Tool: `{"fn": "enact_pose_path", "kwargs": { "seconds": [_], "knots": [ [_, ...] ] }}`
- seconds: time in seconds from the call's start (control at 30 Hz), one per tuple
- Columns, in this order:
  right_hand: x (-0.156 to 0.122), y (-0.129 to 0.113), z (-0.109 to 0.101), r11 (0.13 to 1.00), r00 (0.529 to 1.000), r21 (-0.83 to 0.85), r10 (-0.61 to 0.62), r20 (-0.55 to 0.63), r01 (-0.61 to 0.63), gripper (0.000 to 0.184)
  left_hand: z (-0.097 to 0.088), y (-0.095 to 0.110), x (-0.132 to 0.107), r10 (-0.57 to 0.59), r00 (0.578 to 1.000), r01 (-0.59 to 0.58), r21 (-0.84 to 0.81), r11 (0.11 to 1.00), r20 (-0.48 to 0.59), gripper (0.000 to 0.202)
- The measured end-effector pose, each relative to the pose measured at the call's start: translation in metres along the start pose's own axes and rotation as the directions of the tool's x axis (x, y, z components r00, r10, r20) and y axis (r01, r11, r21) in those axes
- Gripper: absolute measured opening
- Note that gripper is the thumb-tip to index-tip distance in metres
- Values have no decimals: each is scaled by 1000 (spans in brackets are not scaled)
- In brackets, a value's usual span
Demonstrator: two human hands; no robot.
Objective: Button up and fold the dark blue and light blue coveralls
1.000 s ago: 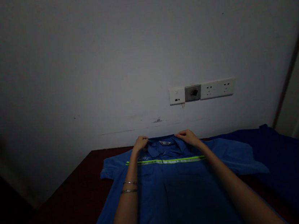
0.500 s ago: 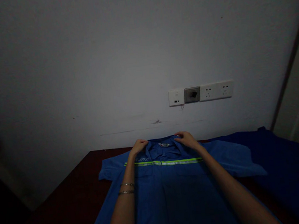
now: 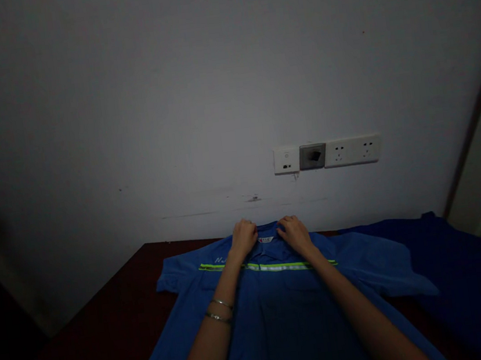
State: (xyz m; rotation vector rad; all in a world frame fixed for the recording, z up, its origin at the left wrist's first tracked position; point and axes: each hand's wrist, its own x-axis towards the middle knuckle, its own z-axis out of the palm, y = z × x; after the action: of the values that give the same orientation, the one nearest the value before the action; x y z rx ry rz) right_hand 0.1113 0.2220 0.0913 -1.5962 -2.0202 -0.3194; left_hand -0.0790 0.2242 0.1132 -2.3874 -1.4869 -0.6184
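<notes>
A blue short-sleeved work shirt [image 3: 290,302] lies front side up, with a yellow-green and silver reflective stripe across the chest. Its collar is at the far end, near the wall, and a white label [image 3: 266,240] shows inside the neck. My left hand [image 3: 244,239] has its fingers curled over the left side of the collar. On the collar's right side, my right hand [image 3: 294,234] grips the edge with bent fingers. Two silver bracelets [image 3: 220,311] sit on my left forearm. The fingertips of both hands are partly hidden.
Under the shirt is a dark red tabletop [image 3: 120,311]. A darker blue cloth [image 3: 474,268] lies at the right, partly beneath the sleeve. Behind, a pale wall [image 3: 172,124] carries a row of sockets and switches [image 3: 327,154]. A door frame [image 3: 475,128] stands at the far right.
Both hands have moved inward along the collar and are closer together, the left hand shifting most. More of the lettering on the shirt's left chest is uncovered. The view has shifted slightly.
</notes>
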Motion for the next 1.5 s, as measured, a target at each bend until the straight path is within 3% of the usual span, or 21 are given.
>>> {"fn": "enact_pose_path", "kwargs": {
  "seconds": [0.1,0.3,0.5,0.73,0.93,1.03,1.2,1.4,1.5],
  "knots": [
    [1,-3,1,999,999,-28,-15,33,16,21,9,-7,-4,-21,994,17,35,999,110,10],
    [1,3,3,997,998,-79,-21,67,27,20,11,-32,-13,-85,996,81,135,988,26,18],
    [1,6,6,993,998,-111,-26,52,31,20,12,-36,-13,-131,990,122,143,982,55,31],
    [5,11,-3,991,996,-137,13,94,-1,20,8,-41,-10,-122,991,114,119,986,59,10],
    [11,35,-17,1000,993,-22,9,122,-7,20,-18,-55,-5,2,1000,-2,3,1000,-27,16],
    [14,49,-22,994,990,109,9,139,-24,20,-23,-61,-6,-37,998,34,-56,998,-56,17],
    [17,57,-27,955,991,295,-55,121,17,19,-15,-74,-7,-137,986,114,-211,971,-94,18],
    [18,56,-28,949,994,316,-31,107,-5,18,-14,-81,-4,-177,984,161,-357,920,-12,21],
    [20,42,-35,962,994,271,-16,106,-14,22,-19,-77,0,-180,981,195,-384,903,74,22]
  ]
}}
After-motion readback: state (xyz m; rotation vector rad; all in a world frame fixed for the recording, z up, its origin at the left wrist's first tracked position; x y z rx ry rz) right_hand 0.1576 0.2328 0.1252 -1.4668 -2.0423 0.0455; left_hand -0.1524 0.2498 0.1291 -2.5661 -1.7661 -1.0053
